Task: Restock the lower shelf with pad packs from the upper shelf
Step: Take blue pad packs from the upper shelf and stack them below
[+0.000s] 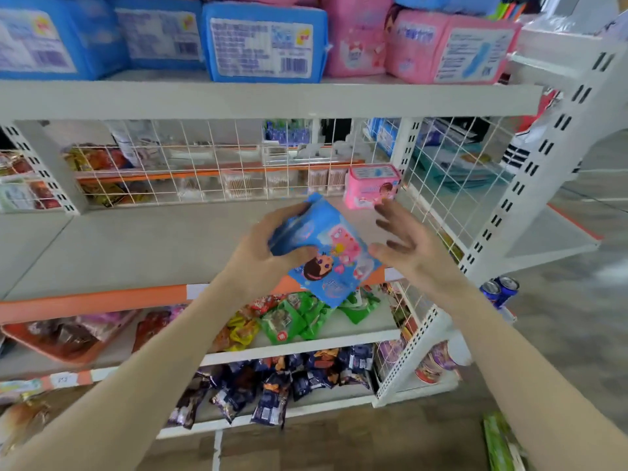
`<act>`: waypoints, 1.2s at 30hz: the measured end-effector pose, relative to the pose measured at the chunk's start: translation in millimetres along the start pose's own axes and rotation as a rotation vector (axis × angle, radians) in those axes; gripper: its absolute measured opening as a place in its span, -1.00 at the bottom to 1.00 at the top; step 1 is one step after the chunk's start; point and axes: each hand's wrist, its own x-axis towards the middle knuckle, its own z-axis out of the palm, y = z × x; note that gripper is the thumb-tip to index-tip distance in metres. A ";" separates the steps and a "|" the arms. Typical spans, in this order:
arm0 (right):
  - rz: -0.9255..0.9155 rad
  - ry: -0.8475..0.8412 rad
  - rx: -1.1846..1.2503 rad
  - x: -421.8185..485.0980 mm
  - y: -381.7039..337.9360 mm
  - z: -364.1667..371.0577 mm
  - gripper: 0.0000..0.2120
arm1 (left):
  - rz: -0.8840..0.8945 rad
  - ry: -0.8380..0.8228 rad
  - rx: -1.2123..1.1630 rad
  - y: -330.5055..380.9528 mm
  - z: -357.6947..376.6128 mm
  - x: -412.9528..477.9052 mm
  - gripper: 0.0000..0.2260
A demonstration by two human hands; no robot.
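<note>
Head view: left hand (261,253) grips a blue pad pack (326,249) over the lower shelf (136,246) front edge, while right hand (407,246) hovers spread and empty just beside it. Placing is in hand; next, seemingly, setting the pack down upright, further back on that shelf.

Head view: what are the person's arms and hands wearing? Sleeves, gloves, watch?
Nothing visible. The left hand and right hand are bare, with no gloves, rings or watch showing. Both forearms are uncovered to the frame edge, with no sleeves.
</note>
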 end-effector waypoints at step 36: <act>0.122 0.229 0.447 28.8 109.1 -71.4 -0.27 | -0.248 0.227 -0.155 -7.9 137.5 72.2 -0.48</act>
